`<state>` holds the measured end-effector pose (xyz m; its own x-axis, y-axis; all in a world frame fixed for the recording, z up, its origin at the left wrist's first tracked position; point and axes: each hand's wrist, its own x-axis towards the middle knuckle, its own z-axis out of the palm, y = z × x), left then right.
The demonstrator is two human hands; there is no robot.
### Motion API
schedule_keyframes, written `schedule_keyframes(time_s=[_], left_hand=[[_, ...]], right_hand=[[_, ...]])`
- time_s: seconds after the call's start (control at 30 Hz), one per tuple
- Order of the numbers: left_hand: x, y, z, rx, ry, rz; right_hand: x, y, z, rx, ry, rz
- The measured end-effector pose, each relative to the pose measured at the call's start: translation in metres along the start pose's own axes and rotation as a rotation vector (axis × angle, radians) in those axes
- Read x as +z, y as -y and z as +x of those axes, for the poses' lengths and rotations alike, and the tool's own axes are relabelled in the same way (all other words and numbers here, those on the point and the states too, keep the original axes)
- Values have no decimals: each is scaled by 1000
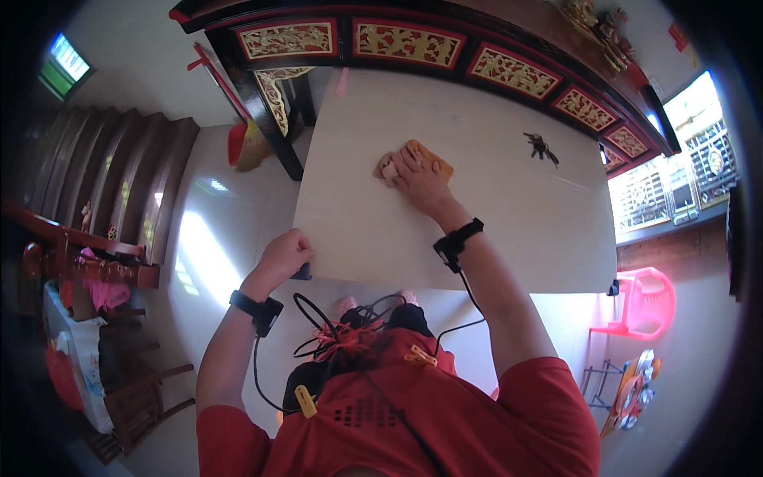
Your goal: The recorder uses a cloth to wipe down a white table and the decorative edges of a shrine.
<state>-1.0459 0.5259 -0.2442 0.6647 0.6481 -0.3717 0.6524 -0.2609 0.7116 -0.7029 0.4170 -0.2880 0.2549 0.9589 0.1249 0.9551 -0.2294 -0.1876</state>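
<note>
My right hand (420,179) lies spread on a folded cloth (440,160), pressing it against the pale tabletop (369,232). The cloth shows orange on the right and pinkish tan at its left end; the rest is hidden under the palm and fingers. At the table's near left corner, my left hand (285,256) rests with its fingers curled in. Nothing shows inside that fist. Just below it, a dark block (304,272) sits at the corner. Black bands with cables circle both wrists.
A bunch of keys (541,148) lies at the table's far right. Beyond the back edge stands a dark altar cabinet (411,43) with gilded carved panels. A pink plastic chair (647,303) is off to the right. Left are a broom (253,146) and wooden stair steps (128,173).
</note>
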Motion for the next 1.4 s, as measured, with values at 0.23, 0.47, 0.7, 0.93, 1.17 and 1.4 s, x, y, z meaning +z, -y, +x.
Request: schedule_keyframes(time_s=[0.23, 0.47, 0.7, 0.93, 1.17, 1.4], left_hand=[[-7, 6, 11, 115, 74, 224], [-22, -3, 14, 1, 221, 170], [2, -22, 34, 24, 242, 193], [-10, -1, 24, -28, 200, 275], [-8, 5, 31, 25, 230, 250], [-10, -13, 23, -35, 214, 244]], right_hand=[[-38, 71, -149, -139, 115, 14], [-24, -3, -87, 50, 95, -104], [-3, -248, -15, 275, 20, -411], [-28, -41, -38, 171, -4, -138], [-47, 27, -102, -114, -21, 205], [-112, -111, -99, 633, -187, 1142]])
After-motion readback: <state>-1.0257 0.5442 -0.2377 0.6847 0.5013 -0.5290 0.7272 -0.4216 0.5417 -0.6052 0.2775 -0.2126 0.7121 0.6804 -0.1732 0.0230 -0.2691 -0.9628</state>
